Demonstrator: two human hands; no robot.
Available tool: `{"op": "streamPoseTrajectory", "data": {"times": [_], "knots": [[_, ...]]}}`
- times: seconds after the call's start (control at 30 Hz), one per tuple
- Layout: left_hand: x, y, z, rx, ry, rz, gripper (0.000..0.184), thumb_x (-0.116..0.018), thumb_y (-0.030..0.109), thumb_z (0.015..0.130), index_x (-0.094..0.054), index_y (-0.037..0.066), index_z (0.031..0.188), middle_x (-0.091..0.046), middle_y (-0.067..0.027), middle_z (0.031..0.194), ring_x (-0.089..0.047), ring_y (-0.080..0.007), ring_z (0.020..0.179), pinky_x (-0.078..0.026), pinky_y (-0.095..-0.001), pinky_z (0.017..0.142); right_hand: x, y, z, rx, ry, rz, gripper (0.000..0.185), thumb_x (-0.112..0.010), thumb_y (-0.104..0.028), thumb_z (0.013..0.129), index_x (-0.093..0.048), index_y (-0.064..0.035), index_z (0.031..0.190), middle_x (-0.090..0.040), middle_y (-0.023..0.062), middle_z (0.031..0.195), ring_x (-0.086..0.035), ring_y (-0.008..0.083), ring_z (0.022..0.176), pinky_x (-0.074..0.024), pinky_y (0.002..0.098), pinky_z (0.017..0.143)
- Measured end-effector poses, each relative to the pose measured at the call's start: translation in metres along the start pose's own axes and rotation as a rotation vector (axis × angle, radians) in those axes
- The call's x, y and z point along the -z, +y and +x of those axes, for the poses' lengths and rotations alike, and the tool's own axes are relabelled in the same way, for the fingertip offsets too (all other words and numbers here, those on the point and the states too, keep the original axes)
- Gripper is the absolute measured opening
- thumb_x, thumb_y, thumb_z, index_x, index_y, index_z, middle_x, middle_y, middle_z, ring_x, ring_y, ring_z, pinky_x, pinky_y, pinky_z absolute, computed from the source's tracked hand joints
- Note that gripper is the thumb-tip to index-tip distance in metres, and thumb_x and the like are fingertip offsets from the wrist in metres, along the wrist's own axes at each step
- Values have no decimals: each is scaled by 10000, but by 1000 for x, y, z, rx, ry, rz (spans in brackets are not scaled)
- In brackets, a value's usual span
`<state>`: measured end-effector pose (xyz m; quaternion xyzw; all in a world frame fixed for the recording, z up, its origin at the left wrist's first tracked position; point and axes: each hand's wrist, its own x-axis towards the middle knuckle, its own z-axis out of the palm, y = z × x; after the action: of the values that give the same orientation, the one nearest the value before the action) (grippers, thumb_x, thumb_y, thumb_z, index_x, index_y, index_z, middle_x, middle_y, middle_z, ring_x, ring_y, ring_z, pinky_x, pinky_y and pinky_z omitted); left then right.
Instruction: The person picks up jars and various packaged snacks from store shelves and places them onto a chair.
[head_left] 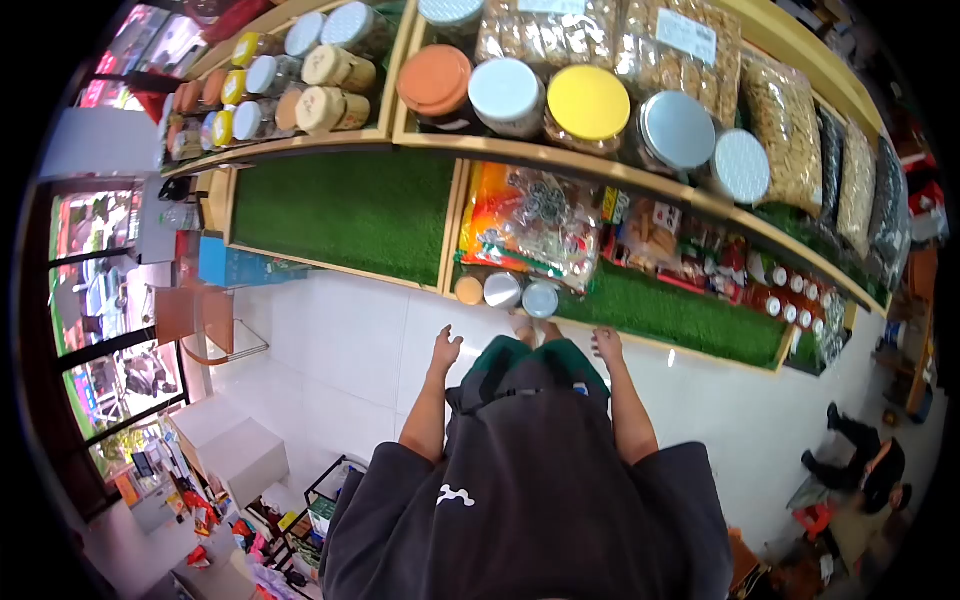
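My left hand hangs over the pale floor, its fingers apart with nothing in them. On the other side of my body, my right hand also holds nothing; its fingers are loosely bent and apart. Ahead of both is a low, green-lined display shelf. At its near edge, between the hands, stand a jar with an orange-tan lid, a jar with a silvery lid and a jar with a pale blue lid. Behind them lies a clear and orange plastic package. Neither hand touches these goods.
An upper wooden shelf carries several lidded jars and bagged dry goods. Red bottles with white caps stand at the lower right. A brown chair and white boxes are at left. Another person sits far right.
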<state>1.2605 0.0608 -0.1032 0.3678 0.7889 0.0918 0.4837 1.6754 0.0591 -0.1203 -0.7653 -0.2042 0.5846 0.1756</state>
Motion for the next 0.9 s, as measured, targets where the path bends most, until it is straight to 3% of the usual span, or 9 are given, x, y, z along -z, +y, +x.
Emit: {"op": "streamPoseTrajectory", "data": {"times": [0.13, 0.2, 0.3, 0.4, 0.57, 0.7, 0.73, 0.87, 0.9], "knots": [[-3, 68, 9, -311, 229, -26, 754, -643, 138, 723, -245, -23, 1343, -443, -258, 1229, -443, -372, 1152, -355, -397, 978, 14, 3, 31, -3, -27, -43, 314, -560, -296, 804, -532, -112, 1057, -605, 62, 808, -598, 189, 629, -491, 327, 518], [-2, 120, 0, -397, 94, -79, 715, -661, 172, 716, -303, 34, 1319, -432, -264, 1219, -410, -393, 1166, -350, -404, 982, 22, 2, 43, -7, -53, -91, 319, -560, -302, 803, -532, -114, 1060, -603, 63, 810, -598, 192, 636, -490, 336, 524], [-19, 138, 11, -366, 182, 28, 655, -658, 225, 716, -358, 76, 1278, -353, -275, 1274, -365, -420, 1195, -355, -414, 983, 43, -12, 52, -126, -103, -121, 368, -557, -323, 808, -508, -102, 1098, -603, 68, 855, -603, 201, 677, -497, 354, 558], [-21, 139, 10, -325, 235, -15, 592, -628, 223, 721, -387, 119, 1252, -343, -279, 1282, -364, -431, 1190, -356, -420, 984, 44, -42, 57, -103, -169, 253, 440, -550, -351, 813, -471, -79, 1150, -593, 92, 918, -600, 232, 738, -507, 377, 604], [-9, 122, 1, -328, 121, -12, 577, -571, 229, 738, -378, 155, 1278, -324, -265, 1310, -380, -423, 1185, -358, -425, 989, -7, -112, 39, -97, -292, 420, 527, -555, -398, 804, -441, -62, 1194, -550, 124, 1009, -571, 271, 768, -519, 397, 635], [-10, 123, -22, -220, 184, -64, 599, -586, 258, 757, -351, 128, 1292, -257, -305, 1340, -269, -445, 1258, -297, -441, 1035, -52, -145, 39, 18, -4, -67, 637, -621, -444, 715, -461, -7, 1150, -529, 159, 1061, -577, 302, 809, -523, 394, 571], [-8, 127, -28, -184, 180, -92, 601, -591, 266, 762, -347, 130, 1294, -240, -317, 1347, -249, -458, 1265, -288, -440, 1040, -57, -151, 34, 11, 66, -106, 684, -629, -448, 696, -441, 18, 1160, -533, 178, 1080, -577, 312, 829, -510, 469, 602], [-3, 117, -21, -204, 151, -141, 627, -596, 292, 760, -336, 135, 1309, -249, -299, 1353, -234, -451, 1276, -284, -437, 1044, -73, -109, 104, -15, 193, -238, 706, -642, -480, 681, -463, 27, 1139, -545, 204, 1065, -579, 317, 854, -491, 504, 659], [-4, 109, -14, -199, 166, -170, 620, -593, 309, 765, -351, 120, 1304, -260, -285, 1355, -233, -439, 1280, -287, -429, 1041, -78, -125, 73, 58, 460, -350, 658, -643, -472, 693, -492, 28, 1094, -560, 201, 1030, -578, 318, 865, -487, 498, 686]]}}
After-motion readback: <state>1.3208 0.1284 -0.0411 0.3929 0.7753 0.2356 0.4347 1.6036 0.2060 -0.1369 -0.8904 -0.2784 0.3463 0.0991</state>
